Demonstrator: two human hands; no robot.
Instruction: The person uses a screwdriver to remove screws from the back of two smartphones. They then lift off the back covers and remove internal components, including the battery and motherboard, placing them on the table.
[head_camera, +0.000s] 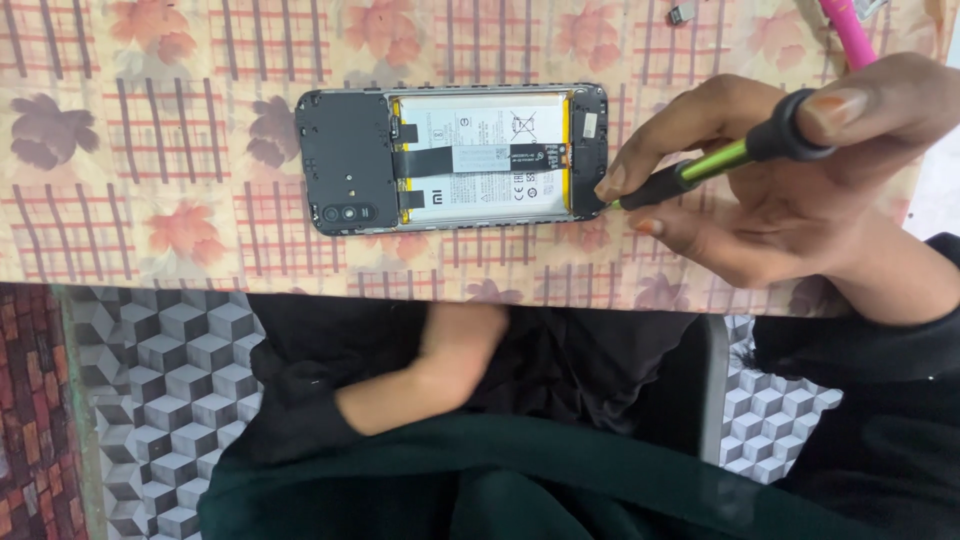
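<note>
Green-and-black screwdriver being gripped in the right hand: forefinger capping the round black end, thumb and the other fingers pinching the shaft lower down. Slanting down to the left, tip meeting the lower right corner of the phone. Lying flat on the table, back cover off, long side running left to right. Showing a white battery in the middle, crossed by a black ribbon cable, with yellow strips along the battery's edges. Carrying a black plate over the left end, camera lenses sitting near its lower edge, and a narrow black board cover at the right end, just beside the screwdriver tip.

Hanging below the table edge, over the lap, the left hand, blurred, holding nothing visible; fingers hard to read, so open or closed cannot be told. Wearing a dark sleeve at the wrist.

Covering the table, a cloth patterned with orange and brown leaves and red checks. Lying near the top right corner, a pink tool, well apart from the phone, and a small grey part near the top edge. Showing beneath the table, a floor of grey cube-pattern tiles.
</note>
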